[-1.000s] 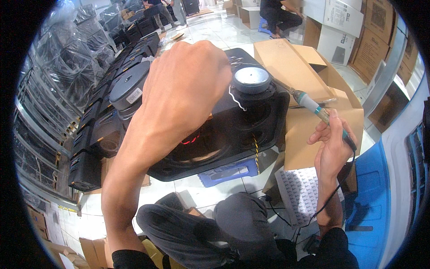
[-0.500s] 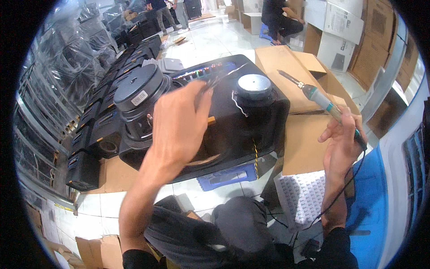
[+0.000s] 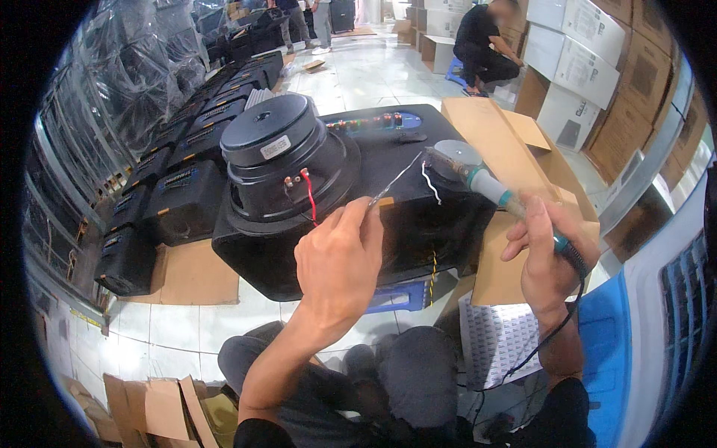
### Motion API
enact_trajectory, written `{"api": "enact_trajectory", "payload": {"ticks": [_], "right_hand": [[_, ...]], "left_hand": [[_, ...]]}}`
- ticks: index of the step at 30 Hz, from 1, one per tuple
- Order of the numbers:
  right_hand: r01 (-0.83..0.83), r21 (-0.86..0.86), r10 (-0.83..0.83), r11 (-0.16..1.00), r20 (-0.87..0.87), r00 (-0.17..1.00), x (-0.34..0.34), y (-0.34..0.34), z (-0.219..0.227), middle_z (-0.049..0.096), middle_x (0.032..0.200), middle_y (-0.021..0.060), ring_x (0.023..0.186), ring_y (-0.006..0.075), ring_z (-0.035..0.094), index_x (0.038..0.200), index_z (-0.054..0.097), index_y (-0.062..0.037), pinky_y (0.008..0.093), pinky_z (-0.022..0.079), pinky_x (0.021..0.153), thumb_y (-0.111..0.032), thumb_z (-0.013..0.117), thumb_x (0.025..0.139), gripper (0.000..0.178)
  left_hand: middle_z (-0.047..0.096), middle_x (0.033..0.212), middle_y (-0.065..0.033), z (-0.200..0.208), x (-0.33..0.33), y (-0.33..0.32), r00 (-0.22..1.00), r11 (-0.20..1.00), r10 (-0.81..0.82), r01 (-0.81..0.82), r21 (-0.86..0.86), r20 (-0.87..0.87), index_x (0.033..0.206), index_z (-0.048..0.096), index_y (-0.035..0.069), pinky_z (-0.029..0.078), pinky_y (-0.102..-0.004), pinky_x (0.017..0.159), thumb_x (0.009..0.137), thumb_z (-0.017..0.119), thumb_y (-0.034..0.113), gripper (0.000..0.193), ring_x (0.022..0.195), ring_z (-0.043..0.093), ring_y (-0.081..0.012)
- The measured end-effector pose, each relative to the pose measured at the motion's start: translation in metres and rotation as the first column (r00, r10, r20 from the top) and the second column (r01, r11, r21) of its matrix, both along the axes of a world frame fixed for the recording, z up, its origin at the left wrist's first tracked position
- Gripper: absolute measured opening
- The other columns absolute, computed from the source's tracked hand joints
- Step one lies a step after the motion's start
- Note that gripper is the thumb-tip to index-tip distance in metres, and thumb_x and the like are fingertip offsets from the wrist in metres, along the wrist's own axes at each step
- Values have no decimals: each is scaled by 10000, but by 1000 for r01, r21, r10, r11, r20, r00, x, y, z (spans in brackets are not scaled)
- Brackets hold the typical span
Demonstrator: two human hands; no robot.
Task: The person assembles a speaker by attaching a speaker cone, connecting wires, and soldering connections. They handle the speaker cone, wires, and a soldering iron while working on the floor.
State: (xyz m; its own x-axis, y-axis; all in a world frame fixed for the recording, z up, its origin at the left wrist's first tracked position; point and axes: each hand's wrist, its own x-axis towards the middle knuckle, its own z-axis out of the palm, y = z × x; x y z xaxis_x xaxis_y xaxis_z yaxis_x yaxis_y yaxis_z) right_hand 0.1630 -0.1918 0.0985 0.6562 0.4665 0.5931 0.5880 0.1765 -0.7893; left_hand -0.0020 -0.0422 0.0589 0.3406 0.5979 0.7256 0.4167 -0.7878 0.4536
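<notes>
My left hand (image 3: 340, 261) pinches a thin silvery solder wire (image 3: 396, 180), whose free end reaches up and right. My right hand (image 3: 553, 254) grips a soldering iron (image 3: 489, 185) with a teal-banded grey handle. Its tip is close to that free end, in front of a small round speaker driver (image 3: 457, 151); whether they touch I cannot tell. A white wire (image 3: 429, 183) hangs beside this driver. Left of it, a large black woofer (image 3: 269, 142) rests magnet up on the black speaker cabinet (image 3: 381, 138), with a red wire (image 3: 311, 196) on its terminal.
Several black speaker cabinets (image 3: 187, 194) line the left. An open cardboard box (image 3: 485, 134) stands right of my cabinet, and a blue stool (image 3: 399, 299) shows beneath it. The iron's black cord (image 3: 575, 306) trails down. Another person (image 3: 485, 48) crouches near stacked cartons (image 3: 575, 63).
My right hand has brought the iron left and down toward the small driver. My left hand has moved right and lower with the solder wire, uncovering more of the woofer and its red wire.
</notes>
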Motion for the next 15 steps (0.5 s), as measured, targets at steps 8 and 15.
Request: {"api": "enact_trajectory", "payload": {"ticks": [8, 15], "right_hand": [[38, -23, -32, 999, 226, 974, -10, 1, -13, 708, 678, 78, 542, 110, 673, 1041, 764, 25, 254, 522, 524, -100, 698, 976, 156], [200, -10, -158, 980, 577, 802, -12, 8, -23, 742, 712, 113, 539, 161, 697, 999, 772, 41, 292, 536, 535, -22, 723, 928, 107]], "left_hand": [[712, 799, -145, -2, -12, -11, 997, 998, 50, -51, 22, 51, 1037, 730, -19, 509, -331, 576, 935, 724, 80, 143, 601, 674, -221], [707, 788, -139, 1, -14, -7, 998, 1000, 18, -18, -7, 57, 1046, 732, -2, 516, -336, 564, 922, 739, 73, 146, 594, 677, -231]]}}
